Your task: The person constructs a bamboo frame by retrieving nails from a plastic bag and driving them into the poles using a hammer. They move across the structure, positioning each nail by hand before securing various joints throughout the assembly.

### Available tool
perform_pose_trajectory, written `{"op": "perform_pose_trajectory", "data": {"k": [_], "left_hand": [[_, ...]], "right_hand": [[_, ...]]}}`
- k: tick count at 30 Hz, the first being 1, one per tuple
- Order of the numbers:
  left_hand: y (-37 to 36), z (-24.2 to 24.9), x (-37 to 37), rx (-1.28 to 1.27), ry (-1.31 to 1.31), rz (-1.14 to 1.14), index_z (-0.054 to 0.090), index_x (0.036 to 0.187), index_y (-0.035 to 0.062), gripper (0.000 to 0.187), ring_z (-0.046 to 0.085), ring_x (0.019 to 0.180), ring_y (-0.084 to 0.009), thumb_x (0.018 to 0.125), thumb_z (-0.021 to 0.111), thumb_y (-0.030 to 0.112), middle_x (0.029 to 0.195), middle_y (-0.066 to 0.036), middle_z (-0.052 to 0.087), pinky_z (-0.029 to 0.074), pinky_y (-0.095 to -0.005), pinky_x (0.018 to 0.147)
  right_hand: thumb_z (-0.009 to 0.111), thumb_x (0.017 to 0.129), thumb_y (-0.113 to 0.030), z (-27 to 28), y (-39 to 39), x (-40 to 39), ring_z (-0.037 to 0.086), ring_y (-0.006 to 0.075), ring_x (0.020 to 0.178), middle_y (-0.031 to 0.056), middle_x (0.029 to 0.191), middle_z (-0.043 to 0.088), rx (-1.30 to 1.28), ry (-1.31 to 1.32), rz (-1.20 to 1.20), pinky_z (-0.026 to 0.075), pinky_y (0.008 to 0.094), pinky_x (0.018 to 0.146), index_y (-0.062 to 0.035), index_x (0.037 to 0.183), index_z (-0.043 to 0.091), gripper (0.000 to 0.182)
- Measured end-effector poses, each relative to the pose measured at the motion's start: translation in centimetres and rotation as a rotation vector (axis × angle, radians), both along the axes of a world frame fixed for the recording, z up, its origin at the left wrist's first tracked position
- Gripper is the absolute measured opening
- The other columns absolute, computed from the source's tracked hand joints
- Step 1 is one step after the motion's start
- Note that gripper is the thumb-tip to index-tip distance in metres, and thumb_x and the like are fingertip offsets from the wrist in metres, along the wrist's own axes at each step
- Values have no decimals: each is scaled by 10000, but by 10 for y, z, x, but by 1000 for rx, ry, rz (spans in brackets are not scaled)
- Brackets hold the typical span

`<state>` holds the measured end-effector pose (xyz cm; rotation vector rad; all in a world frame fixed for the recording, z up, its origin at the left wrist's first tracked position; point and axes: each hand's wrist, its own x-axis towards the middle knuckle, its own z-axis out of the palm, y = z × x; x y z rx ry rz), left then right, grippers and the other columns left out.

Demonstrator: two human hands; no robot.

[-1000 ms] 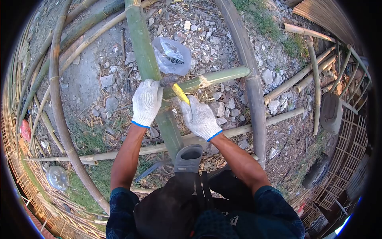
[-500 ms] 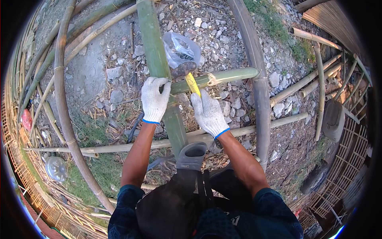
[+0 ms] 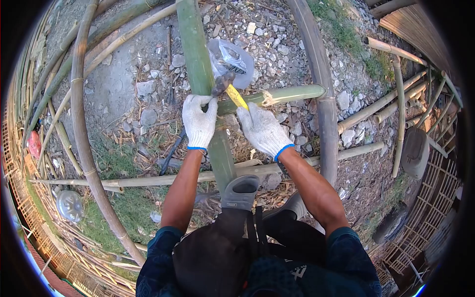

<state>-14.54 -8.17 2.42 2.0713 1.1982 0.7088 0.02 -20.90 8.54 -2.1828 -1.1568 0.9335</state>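
Observation:
White knitted gloves cover both hands. My right hand point(image 3: 263, 129) is wrapped round the yellow handle of a hammer point(image 3: 236, 97), whose dark head sits just above the joint of two bamboo poles. My left hand point(image 3: 199, 119) rests at the edge of the thick green bamboo pole point(image 3: 196, 54), thumb and forefinger pinched together; whatever lies between them is too small to make out. A shorter green bamboo piece point(image 3: 294, 94) runs right from the joint. Behind the hammer head lies a clear plastic bag point(image 3: 240, 60) with small dark items inside.
A grey bamboo pole point(image 3: 324, 119) stands to the right, and a curved one point(image 3: 81, 123) to the left. A thin pole point(image 3: 148, 181) crosses nearer my legs. My grey boot point(image 3: 240, 193) is against the green pole. Stones and a plastic bottle point(image 3: 70, 205) lie on the ground.
The hammer head has moved left and up, closer to my left hand, and its handle tilts more. The whole view has shifted slightly. My other boot now shows more.

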Motion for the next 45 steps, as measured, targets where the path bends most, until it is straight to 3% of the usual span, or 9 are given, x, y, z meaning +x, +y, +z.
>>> {"op": "perform_pose_trajectory", "data": {"k": [14,19,25,29,32,37,40,41,45], "left_hand": [[0,-3,0,27,-22,6,704,823,26,118,639,838,-337,852,787,104,811,-123,648,499,-445,791],[-17,-11,-22,-17,42,19,496,1447,-3,721,508,1271,-387,846,827,221,1354,-240,496,431,-471,1104],[-19,-20,-21,-280,1,136,448,1493,-76,818,525,1274,-382,871,812,310,1364,-256,513,420,-466,1117],[-21,-26,-22,-311,-32,145,439,1497,-90,816,542,1286,-379,876,805,294,1388,-265,522,424,-452,1123],[-21,-21,-20,-337,-56,147,442,1500,-83,809,550,1295,-374,879,802,291,1396,-266,532,427,-448,1125],[-22,-19,-21,-400,-76,150,445,1516,-60,789,557,1291,-374,899,789,291,1404,-257,539,429,-448,1124],[-22,-29,-24,-281,-59,138,455,1512,-51,728,556,1287,-387,933,754,273,1404,-254,541,423,-454,1129],[-22,-28,-25,-245,-85,129,468,1501,-41,599,546,1294,-400,996,660,217,1400,-262,538,415,-467,1132],[-26,-33,-28,-48,-33,131,478,1486,-28,465,570,1249,-401,1056,527,145,1382,-267,541,437,-474,1098]], "right_hand": [[516,1087,-329,10,11,11,666,535,816,337,790,646,-38,-49,124,518,608,707,19,1034,566,355],[521,1086,-329,40,8,12,654,548,821,338,806,644,57,35,-76,497,613,698,25,1053,558,357],[514,1092,-340,11,9,7,652,551,778,327,779,642,-21,-40,54,491,617,661,2,1024,550,351],[532,1081,-336,38,4,1,661,541,772,334,763,643,140,61,-202,506,625,672,-6,1043,553,333],[546,1080,-291,-2,2,-3,665,531,763,332,752,637,-97,-94,88,499,605,642,-3,1049,549,290],[544,1080,-288,28,1,-10,661,539,749,334,748,632,181,33,-188,490,611,620,11,1047,541,301],[545,1078,-312,-8,-14,-24,662,538,747,326,752,638,79,-1,-146,496,614,629,12,1067,552,325],[540,1078,-346,-25,-19,-15,668,535,743,318,762,653,-20,-107,59,503,618,639,11,1105,568,359],[541,1076,-354,17,-25,0,683,515,745,293,772,677,67,-94,-187,517,597,651,10,1136,588,372]]}}
